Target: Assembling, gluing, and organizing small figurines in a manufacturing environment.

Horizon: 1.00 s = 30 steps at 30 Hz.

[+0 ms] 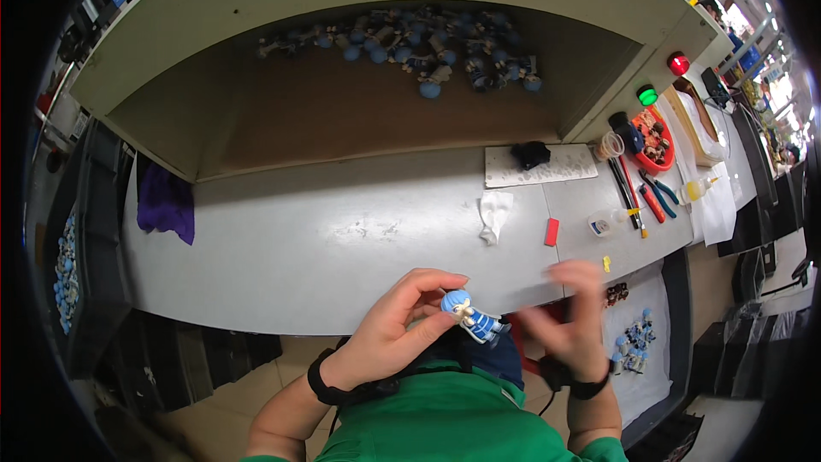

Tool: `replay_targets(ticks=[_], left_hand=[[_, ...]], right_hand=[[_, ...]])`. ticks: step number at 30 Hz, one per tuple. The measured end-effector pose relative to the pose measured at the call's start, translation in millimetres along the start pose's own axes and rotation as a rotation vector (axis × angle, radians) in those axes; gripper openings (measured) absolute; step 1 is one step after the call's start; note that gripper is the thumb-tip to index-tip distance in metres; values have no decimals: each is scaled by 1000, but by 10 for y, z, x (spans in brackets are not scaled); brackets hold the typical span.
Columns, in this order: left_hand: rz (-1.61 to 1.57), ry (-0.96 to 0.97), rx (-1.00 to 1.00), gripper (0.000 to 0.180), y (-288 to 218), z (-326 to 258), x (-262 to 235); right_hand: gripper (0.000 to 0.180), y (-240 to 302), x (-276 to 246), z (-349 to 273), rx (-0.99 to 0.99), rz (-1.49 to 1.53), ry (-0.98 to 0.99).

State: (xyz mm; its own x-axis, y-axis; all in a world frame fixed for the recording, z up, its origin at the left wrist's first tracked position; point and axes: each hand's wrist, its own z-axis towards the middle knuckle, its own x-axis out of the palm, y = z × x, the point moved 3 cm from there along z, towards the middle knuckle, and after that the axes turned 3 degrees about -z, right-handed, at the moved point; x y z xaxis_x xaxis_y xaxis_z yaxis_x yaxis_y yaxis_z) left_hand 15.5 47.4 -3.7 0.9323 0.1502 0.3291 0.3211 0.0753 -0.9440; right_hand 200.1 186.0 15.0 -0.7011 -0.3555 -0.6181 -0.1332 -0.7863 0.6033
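A small figurine [479,323] with light blue hair and a blue and white outfit lies tilted in my left hand [402,316], its head between thumb and fingers. To the right, apart from the figurine, is my right hand [571,321], smeared by motion; I cannot make out anything in its fingers. Both hands are over the table's front edge. Beyond them on the grey table [282,265] lie a crumpled white cloth [494,216] and a small red block [552,231].
A cabinet [205,111] at the back holds several blue-haired figurines [402,47]. On the right are a glue bottle [603,224], pliers [660,191], brushes [623,184] and a red bowl [654,141] of small parts. A tray [654,376] and a dark bin [98,291] hold more figurines.
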Motion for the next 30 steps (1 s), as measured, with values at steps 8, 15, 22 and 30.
replay_targets(ticks=[8,15,22,30], left_hand=[[-20,-58,6,30,103,46,122],[73,-58,15,31,91,46,97],[140,-46,-21,35,94,83,98],[157,-50,-18,32,73,113,90]], right_hand=[[45,153,488,245,-94,354,140],[38,74,534,166,33,453,176],[34,26,525,182,108,499,203],[33,-10,516,225,169,528,288]])
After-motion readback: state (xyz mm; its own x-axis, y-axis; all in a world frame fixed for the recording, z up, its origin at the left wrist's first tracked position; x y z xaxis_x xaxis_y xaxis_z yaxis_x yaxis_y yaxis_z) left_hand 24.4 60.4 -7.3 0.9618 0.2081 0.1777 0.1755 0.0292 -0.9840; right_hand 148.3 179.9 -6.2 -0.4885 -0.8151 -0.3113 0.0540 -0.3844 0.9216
